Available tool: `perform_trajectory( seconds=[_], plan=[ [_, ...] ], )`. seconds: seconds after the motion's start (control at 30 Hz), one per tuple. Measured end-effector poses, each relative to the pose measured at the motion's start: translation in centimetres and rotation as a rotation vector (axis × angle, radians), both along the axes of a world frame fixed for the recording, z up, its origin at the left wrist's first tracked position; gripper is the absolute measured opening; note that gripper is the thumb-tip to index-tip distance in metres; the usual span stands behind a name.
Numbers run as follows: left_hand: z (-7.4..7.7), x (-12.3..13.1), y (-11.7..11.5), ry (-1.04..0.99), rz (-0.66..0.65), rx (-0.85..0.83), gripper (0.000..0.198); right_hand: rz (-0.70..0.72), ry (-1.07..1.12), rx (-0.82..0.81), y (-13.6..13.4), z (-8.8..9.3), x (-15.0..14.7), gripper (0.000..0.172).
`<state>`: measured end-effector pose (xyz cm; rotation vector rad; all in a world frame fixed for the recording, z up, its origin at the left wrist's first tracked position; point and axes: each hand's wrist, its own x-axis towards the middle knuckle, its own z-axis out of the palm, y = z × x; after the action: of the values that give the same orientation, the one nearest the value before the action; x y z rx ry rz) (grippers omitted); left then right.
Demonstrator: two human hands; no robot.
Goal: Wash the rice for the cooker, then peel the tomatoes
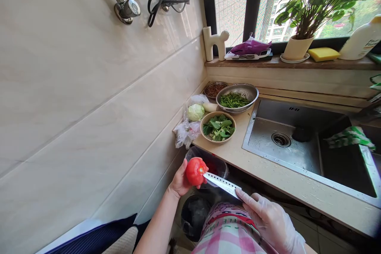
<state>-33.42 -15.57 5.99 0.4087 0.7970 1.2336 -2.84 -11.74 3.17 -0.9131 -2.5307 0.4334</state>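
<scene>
Past the front edge of the bench (268, 170), over the bin (195, 214), a red tomato (195, 170) held up in the air, not resting on anything. Left hand (180, 182) cupped behind and under it, fingers curled round its back and pinching it lightly. Right hand (272, 222), in a thin clear glove, closed round the knife handle, first finger laid out straight along the back of the blade. Knife (222, 184) tip just touching the tomato's top right side, most likely to cut out the stem spot or start the skin.

Good way to do it, as a guess: small, shallow cuts only. Blade turned away from the left thumb. Tomato rolled slowly, knife kept almost in one place. Soft grip, so no squashing. Scraps dropped straight down into the bin.

On the bench, big to small: sink (297, 139) at the right, steel bowl (237, 97) of green beans near the back edge, basket (218, 127) of leaves in front of it, cabbage (195, 112) by the wall.

Writing: red letters on the pink checked apron (229, 230), too bent to read. Green word on the white bottle (361, 39) on the sill, too blurry to read.
</scene>
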Motion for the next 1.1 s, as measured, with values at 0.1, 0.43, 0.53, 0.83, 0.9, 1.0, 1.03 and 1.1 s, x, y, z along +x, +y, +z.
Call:
perform_trajectory(
  seconds=[0.1, 0.43, 0.53, 0.83, 0.9, 1.0, 1.03, 1.1],
  plan=[
    [0.0, 0.0, -0.3, -0.015, -0.025, 0.162, 0.053, 0.021, 0.012, -0.016, -0.2, 0.1, -0.1, 0.044],
    [-1.6, 0.4, -0.5, -0.158, -0.039, 0.124, 0.05, -0.007, 0.019, -0.034, -0.3, -0.4, -0.4, 0.047],
    [-1.5, 0.2, -0.4, -0.151, -0.078, 0.058, 0.061, 0.004, 0.019, -0.016, -0.3, -0.4, -0.4, 0.046],
    [-0.8, 0.4, -0.6, -0.063, -0.025, 0.151, 0.064, 0.04, 0.047, -0.077, -0.5, 0.1, 0.2, 0.043],
    [-1.0, 0.7, -0.8, -0.077, -0.031, 0.211, 0.07, 0.045, 0.067, -0.1, -0.6, 0.2, 0.1, 0.044],
    [-1.5, 1.0, -1.0, -0.112, -0.003, 0.223, 0.063, 0.034, 0.078, -0.101, -0.8, 0.2, -0.1, 0.043],
    [-1.8, 1.1, -1.1, -0.126, 0.005, 0.212, 0.06, 0.022, 0.075, -0.087, -0.9, 0.1, -0.1, 0.043],
    [-2.3, 1.1, -1.2, -0.158, 0.006, 0.176, 0.057, 0.003, 0.063, -0.055, -0.9, -0.1, -0.1, 0.043]
  ],
)
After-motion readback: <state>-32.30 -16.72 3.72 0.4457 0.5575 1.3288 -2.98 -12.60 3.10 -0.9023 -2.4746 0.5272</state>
